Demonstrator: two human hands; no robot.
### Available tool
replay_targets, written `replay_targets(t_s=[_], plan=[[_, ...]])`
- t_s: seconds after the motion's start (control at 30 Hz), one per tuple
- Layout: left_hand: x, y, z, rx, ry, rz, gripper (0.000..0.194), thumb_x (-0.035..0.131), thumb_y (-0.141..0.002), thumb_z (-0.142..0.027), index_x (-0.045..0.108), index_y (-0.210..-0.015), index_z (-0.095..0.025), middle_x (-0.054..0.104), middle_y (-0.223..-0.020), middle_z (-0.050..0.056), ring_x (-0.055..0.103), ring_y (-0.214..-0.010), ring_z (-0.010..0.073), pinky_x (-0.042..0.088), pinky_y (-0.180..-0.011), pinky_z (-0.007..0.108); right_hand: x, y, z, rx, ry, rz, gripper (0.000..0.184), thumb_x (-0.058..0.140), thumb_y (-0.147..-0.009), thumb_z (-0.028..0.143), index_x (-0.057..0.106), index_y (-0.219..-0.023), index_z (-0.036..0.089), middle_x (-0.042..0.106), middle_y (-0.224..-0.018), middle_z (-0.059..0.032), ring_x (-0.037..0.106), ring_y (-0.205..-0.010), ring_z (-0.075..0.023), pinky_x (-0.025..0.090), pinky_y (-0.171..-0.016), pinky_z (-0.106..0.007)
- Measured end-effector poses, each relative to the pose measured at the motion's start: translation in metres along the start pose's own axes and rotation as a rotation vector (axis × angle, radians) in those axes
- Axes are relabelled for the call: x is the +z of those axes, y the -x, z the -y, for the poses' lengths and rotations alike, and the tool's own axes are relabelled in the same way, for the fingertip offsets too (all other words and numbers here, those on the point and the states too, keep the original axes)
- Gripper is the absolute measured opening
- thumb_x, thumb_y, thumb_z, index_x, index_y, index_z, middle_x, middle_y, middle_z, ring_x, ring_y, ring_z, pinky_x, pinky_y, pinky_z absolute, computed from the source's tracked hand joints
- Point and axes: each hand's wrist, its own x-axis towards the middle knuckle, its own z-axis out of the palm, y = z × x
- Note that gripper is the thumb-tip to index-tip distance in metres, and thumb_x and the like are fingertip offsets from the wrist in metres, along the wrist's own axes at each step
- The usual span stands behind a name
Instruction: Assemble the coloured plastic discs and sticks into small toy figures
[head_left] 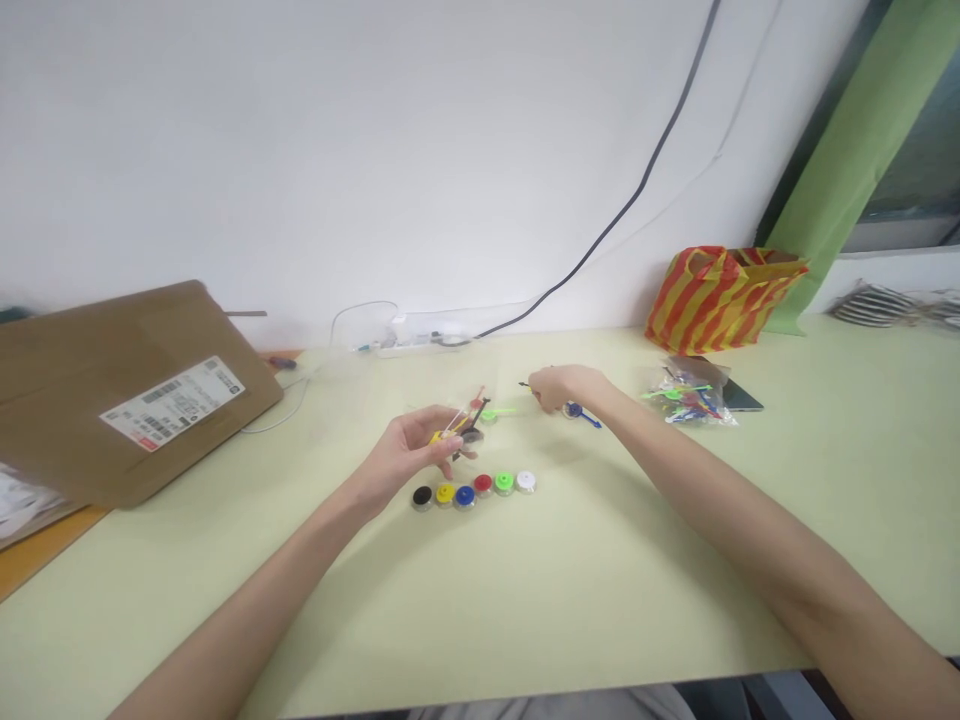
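Arrow-shaped spinners [472, 436], black, yellow and white, are pinched in the left hand [405, 446] over the table [615, 570]. Right-hand fingers [546, 392] curl at a dark-tipped arrow [523, 384]; whether they grip it, I cannot tell. A blue arrow spinner [586, 415] lies by that wrist. Six coloured discs [483, 484] line up nearer; a striped bag [712, 305] stands beyond.

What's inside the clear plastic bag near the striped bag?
The clear plastic bag holds a jumble of small pieces, green and blue among them. Whatever lies beneath the top ones is covered.
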Motion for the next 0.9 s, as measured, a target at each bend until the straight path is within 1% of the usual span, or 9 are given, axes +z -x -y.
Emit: replay_targets(t_s=[0.13,0.23,0.37,0.47,0.63,0.7,0.77,0.83,0.9], plan=[[-0.001,0.0,0.001,0.006,0.012,-0.025,0.042,0.077,-0.088,-0.039,0.067,-0.124,-0.021,0.069,-0.129,0.015,0.075,-0.092,0.026,0.061,-0.062,0.029,-0.011,0.012,-0.004,0.005,0.011,-0.012,0.029,0.075,-0.077,0.014,0.074,-0.106,0.014,0.076,-0.108,-0.0143,0.073,-0.092,-0.028,0.053,-0.073,-0.032],[0.0,0.0,0.0,0.012,0.008,-0.015,0.041,0.077,-0.089,-0.04,0.068,-0.122,-0.019,0.069,-0.128,0.016,0.074,-0.093,0.0267,0.06,-0.061,0.029,-0.019,0.022,-0.009,0.052,0.023,-0.011,0.041,0.08,-0.077,0.02,0.071,-0.116,0.011,0.075,-0.109,-0.0174,0.072,-0.096,-0.0313,0.053,-0.074,-0.035],[0.002,-0.001,-0.001,-0.006,-0.002,-0.009,0.04,0.078,-0.088,-0.041,0.069,-0.119,-0.018,0.07,-0.122,0.015,0.074,-0.091,0.0268,0.06,-0.061,0.029,-0.016,0.023,-0.011,0.077,-0.008,0.12,0.042,0.08,-0.076,0.013,0.069,-0.117,0.007,0.076,-0.09,-0.0151,0.073,-0.078,-0.0279,0.054,-0.068,-0.034],[0.002,-0.002,-0.001,-0.012,0.001,-0.019,0.039,0.078,-0.088,-0.041,0.069,-0.118,-0.018,0.071,-0.117,0.014,0.075,-0.09,0.0266,0.061,-0.061,0.029,-0.008,0.014,-0.009,0.033,-0.061,0.184,0.044,0.076,-0.077,0.006,0.066,-0.12,0.009,0.075,-0.086,-0.012,0.071,-0.067,-0.023,0.054,-0.064,-0.032],[0.001,-0.001,-0.002,0.001,-0.005,-0.007,0.039,0.077,-0.088,-0.041,0.069,-0.118,-0.018,0.072,-0.117,0.014,0.075,-0.091,0.0266,0.061,-0.061,0.029,-0.007,0.009,-0.007,-0.102,-0.145,0.123,0.064,0.075,-0.081,0.012,0.05,-0.139,0.018,0.074,-0.104,-0.0114,0.069,-0.068,-0.0196,0.051,-0.062,-0.029],[0.001,0.0,-0.002,-0.001,-0.007,-0.001,0.039,0.077,-0.088,-0.042,0.069,-0.118,-0.017,0.071,-0.119,0.015,0.075,-0.09,0.0267,0.061,-0.061,0.029,-0.013,0.012,-0.008,-0.189,-0.173,0.025,0.062,0.071,-0.084,0.015,0.049,-0.141,0.023,0.071,-0.115,-0.0112,0.069,-0.077,-0.0188,0.049,-0.064,-0.027],[0.001,0.0,-0.001,-0.001,-0.006,-0.001,0.04,0.077,-0.088,-0.042,0.069,-0.118,-0.017,0.07,-0.121,0.015,0.075,-0.09,0.0268,0.061,-0.061,0.029,-0.021,0.016,-0.01,-0.337,-0.23,-0.188,0.048,0.066,-0.086,0.014,0.057,-0.132,0.023,0.069,-0.118,-0.0095,0.067,-0.086,-0.0183,0.048,-0.068,-0.026],[0.0,0.0,0.001,-0.001,0.008,-0.01,0.042,0.077,-0.088,-0.042,0.068,-0.12,-0.018,0.07,-0.122,0.015,0.076,-0.089,0.0273,0.062,-0.06,0.029,-0.028,0.021,-0.01,-0.487,-0.343,-0.469,0.027,0.063,-0.086,0.012,0.066,-0.113,0.02,0.07,-0.108,-0.0075,0.066,-0.086,-0.0176,0.048,-0.072,-0.026],[0.0,0.0,0.002,-0.009,0.026,-0.014,0.046,0.077,-0.088,-0.043,0.065,-0.125,-0.019,0.07,-0.121,0.015,0.077,-0.087,0.0278,0.062,-0.058,0.029,-0.035,0.027,-0.009,-0.572,-0.503,-0.681,0.009,0.065,-0.086,0.015,0.067,-0.095,0.018,0.071,-0.096,-0.0052,0.065,-0.077,-0.0159,0.048,-0.07,-0.027]])
